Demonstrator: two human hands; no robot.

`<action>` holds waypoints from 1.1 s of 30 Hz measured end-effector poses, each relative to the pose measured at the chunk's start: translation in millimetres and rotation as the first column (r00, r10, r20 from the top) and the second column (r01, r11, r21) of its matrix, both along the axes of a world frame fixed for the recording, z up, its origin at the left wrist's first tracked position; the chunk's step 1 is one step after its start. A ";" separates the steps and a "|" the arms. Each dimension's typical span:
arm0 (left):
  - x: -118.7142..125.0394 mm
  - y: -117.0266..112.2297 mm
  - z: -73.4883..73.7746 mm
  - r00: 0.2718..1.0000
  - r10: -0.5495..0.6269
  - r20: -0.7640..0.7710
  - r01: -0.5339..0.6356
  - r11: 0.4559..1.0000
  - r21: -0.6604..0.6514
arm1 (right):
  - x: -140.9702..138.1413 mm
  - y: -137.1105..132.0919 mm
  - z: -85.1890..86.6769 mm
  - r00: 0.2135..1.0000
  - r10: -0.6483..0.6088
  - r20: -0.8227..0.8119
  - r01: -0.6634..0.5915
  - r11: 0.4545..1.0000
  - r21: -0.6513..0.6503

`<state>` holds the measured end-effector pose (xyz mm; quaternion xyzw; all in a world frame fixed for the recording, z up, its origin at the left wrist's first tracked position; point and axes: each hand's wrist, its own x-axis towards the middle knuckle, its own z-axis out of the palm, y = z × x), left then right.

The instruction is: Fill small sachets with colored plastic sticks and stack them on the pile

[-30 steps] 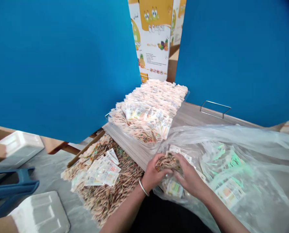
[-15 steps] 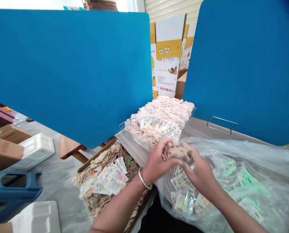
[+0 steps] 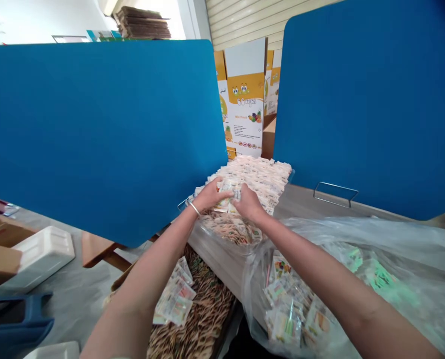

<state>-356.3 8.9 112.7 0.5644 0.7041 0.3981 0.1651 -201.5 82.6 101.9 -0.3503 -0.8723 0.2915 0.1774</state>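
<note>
My left hand (image 3: pixel 209 196), with a white bracelet at its wrist, curls round the left side of several small printed sachets (image 3: pixel 228 192). My right hand (image 3: pixel 249 203) grips them from the right, its thumb towards the left one. The sachets lie low over a clear plastic tray (image 3: pixel 207 230) packed with rows of pale sachets (image 3: pixel 262 172). My fingers cover part of the ones I hold. Below my right forearm a clear plastic bag (image 3: pixel 252 279) holds loose sachets (image 3: pixel 286 319), some with green print.
A box of tightly packed brown-edged sachets (image 3: pixel 203 319) stands at lower left, with loose ones on top. Blue panels (image 3: pixel 103 134) rise left and right of the table (image 3: pixel 301 199). Behind are printed cartons (image 3: pixel 245 109). A blue stool (image 3: pixel 24 314) and white foam box (image 3: pixel 48 254) are left.
Both hands have moved forward and slightly left, from above the bag's edge to the tray. The bundle they held close to me is now down at the tray. The view has shifted a little.
</note>
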 end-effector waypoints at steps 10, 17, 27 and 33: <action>-17.4 0.9 8.4 0.948 -0.122 -0.295 0.085 0.987 -0.136 | -3.4 -1.5 7.8 0.988 0.055 0.145 -0.056 0.998 0.003; -22.6 -8.6 -1.3 0.956 -0.172 -0.239 0.148 0.982 -0.118 | 8.1 -13.5 11.4 0.989 0.067 0.133 -0.099 0.962 0.253; -8.6 -5.1 -14.4 0.999 -0.031 -0.026 0.031 0.999 -0.028 | 3.3 -8.9 1.4 0.988 0.108 0.110 -0.123 0.982 0.142; 8.9 -9.6 15.4 0.999 0.043 -0.021 -0.040 0.990 0.134 | 3.5 -14.6 18.2 0.962 0.220 -0.162 -0.177 0.953 0.245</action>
